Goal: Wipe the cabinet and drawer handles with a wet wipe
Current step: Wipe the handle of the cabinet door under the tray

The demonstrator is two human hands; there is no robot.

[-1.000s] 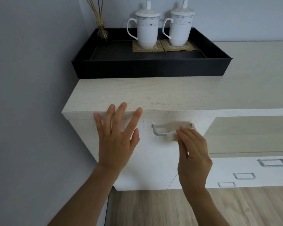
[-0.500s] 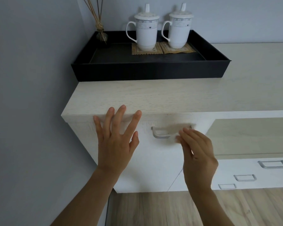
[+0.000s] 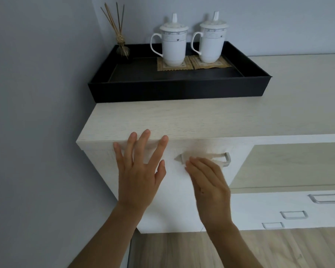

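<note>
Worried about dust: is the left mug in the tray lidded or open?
Lidded. The left mug carries a white lid with a knob, seated on its rim.

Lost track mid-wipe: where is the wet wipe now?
In the head view, the wet wipe is draped over the cabinet handle, centre frame, held by the right hand.

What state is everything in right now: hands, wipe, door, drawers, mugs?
cabinet door: shut.
door handle: mostly covered by the wet wipe.
left hand: flat, fingers spread on the cabinet door.
right hand: fingers on the wet wipe, thumb hidden.
drawers: shut.
lidded mugs: upright, lids on.
</note>
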